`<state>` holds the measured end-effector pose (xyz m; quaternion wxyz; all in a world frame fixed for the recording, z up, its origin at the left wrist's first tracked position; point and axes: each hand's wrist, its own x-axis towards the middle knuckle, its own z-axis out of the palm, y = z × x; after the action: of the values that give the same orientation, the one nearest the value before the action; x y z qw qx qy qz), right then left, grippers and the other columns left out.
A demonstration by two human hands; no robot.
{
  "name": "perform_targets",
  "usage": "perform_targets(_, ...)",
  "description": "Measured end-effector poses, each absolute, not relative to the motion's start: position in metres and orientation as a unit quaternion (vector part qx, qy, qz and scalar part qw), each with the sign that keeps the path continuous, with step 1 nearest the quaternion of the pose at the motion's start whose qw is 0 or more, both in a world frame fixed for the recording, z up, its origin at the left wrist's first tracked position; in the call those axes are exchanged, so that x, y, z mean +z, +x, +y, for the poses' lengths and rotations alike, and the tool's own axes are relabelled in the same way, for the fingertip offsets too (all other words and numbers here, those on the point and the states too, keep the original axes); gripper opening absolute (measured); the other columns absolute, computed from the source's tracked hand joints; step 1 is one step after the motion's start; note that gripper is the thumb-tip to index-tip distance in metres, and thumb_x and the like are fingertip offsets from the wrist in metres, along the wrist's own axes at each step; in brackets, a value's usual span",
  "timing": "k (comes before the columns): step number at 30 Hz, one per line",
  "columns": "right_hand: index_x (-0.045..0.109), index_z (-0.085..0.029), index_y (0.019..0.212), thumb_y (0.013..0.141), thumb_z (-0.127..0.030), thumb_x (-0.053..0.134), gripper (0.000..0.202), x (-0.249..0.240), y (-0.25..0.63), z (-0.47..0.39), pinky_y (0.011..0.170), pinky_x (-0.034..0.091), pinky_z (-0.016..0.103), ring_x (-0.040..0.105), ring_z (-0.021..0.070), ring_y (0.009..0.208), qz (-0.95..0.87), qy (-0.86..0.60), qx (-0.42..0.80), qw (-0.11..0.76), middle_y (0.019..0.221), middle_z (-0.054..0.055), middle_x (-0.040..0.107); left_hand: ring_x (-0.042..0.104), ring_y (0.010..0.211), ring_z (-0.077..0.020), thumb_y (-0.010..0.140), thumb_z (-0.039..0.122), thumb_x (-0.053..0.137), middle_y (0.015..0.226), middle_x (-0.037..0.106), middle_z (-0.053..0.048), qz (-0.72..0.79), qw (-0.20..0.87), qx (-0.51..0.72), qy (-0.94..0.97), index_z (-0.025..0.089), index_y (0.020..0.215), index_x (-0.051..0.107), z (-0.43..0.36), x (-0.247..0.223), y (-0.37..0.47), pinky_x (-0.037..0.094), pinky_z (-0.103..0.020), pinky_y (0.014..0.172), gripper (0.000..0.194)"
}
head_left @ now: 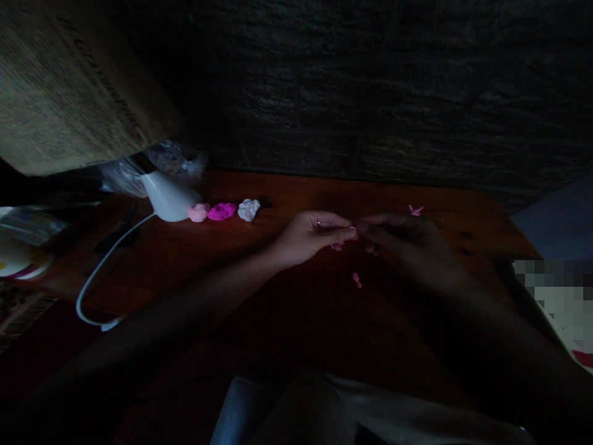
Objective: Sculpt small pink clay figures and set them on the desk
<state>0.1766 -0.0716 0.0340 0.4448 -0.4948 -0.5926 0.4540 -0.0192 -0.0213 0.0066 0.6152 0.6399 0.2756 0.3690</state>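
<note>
My left hand (308, 238) wears a ring and pinches a small piece of pink modelling clay (353, 230) between thumb and fingers. From the other side, the closed fingertips of my right hand (407, 242) meet at the same piece. Its shape is mostly hidden by the fingers. On the table just below the hands lies a small pink clay piece (356, 280). Another pink clay figure (416, 211), with thin prongs, rests behind my right hand. To the left stand a light pink clay lump (198, 212), a magenta lump (222, 211) and a white lump (249, 209) in a row.
A white lamp-like base (169, 194) with a white cable (86, 290) stands on the wooden table (296, 191), beside clear plastic bags (178, 161). Newsprint-patterned paper (78, 93) hangs at upper left. A dark brick-patterned wall (324, 93) borders the back. The light is dim.
</note>
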Motion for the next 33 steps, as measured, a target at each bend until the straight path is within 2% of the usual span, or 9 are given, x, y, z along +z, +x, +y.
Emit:
perform_targets(4,0.083,-0.023,0.09,0.075,-0.058,0.085,0.039,0.0349,0.1754,-0.072,0.063,0.054,0.028,0.067,0.0148,0.066,-0.592,-0.503,0.447,0.444,0.081,0.004,0.078,0.064,0.069,-0.0093,0.074,0.033,0.086,0.084,0.076,-0.004,0.264,0.635,0.372,0.623,0.012,0.091,0.078,-0.0212,0.0072,-0.0184,0.053,-0.026,0.07,0.028)
perform_targets(10,0.084,-0.022,0.094,0.078,-0.063,0.081,0.044,0.0324,0.1768,-0.0705,0.062,0.055,0.029,0.067,0.0153,0.064,-0.6,-0.505,0.437,0.44,0.081,0.005,0.078,0.064,0.068,-0.0095,0.074,0.031,0.086,0.079,0.074,-0.003,0.281,0.646,0.376,0.602,0.011,0.086,0.076,-0.0214,0.008,-0.0188,0.052,-0.025,0.069,0.026)
perform_targets(17,0.084,-0.024,0.093,0.076,-0.058,0.084,0.038,0.0298,0.1751,-0.0715,0.062,0.054,0.027,0.066,0.0137,0.065,-0.595,-0.495,0.446,0.449,0.082,0.004,0.079,0.062,0.066,-0.0084,0.08,0.029,0.081,0.078,0.074,-0.003,0.277,0.617,0.366,0.639,0.012,0.085,0.076,-0.0212,0.009,-0.0211,0.051,-0.024,0.067,0.018)
perform_targets(23,0.084,-0.026,0.096,0.078,-0.055,0.084,0.034,0.0301,0.1731,-0.0747,0.067,0.057,0.03,0.07,0.0167,0.072,-0.603,-0.493,0.441,0.446,0.088,0.005,0.081,0.065,0.068,-0.0093,0.084,0.025,0.077,0.079,0.075,-0.004,0.289,0.603,0.369,0.645,0.012,0.086,0.075,-0.0203,0.0099,-0.0237,0.052,-0.024,0.069,0.013)
perform_targets(28,0.083,-0.023,0.093,0.076,-0.057,0.085,0.038,0.0307,0.1728,-0.0727,0.064,0.057,0.029,0.069,0.0161,0.068,-0.613,-0.489,0.439,0.438,0.087,0.005,0.081,0.064,0.069,-0.01,0.08,0.026,0.081,0.075,0.073,-0.003,0.297,0.594,0.367,0.651,0.012,0.086,0.077,-0.0192,0.0051,-0.0219,0.051,-0.024,0.069,0.016)
perform_targets(33,0.081,-0.023,0.087,0.075,-0.061,0.083,0.04,0.0345,0.1749,-0.0713,0.064,0.057,0.029,0.068,0.0161,0.066,-0.624,-0.495,0.423,0.432,0.083,0.005,0.079,0.064,0.069,-0.0096,0.074,0.027,0.085,0.082,0.075,-0.004,0.294,0.612,0.369,0.635,0.013,0.089,0.078,-0.0198,0.003,-0.0184,0.053,-0.025,0.07,0.022)
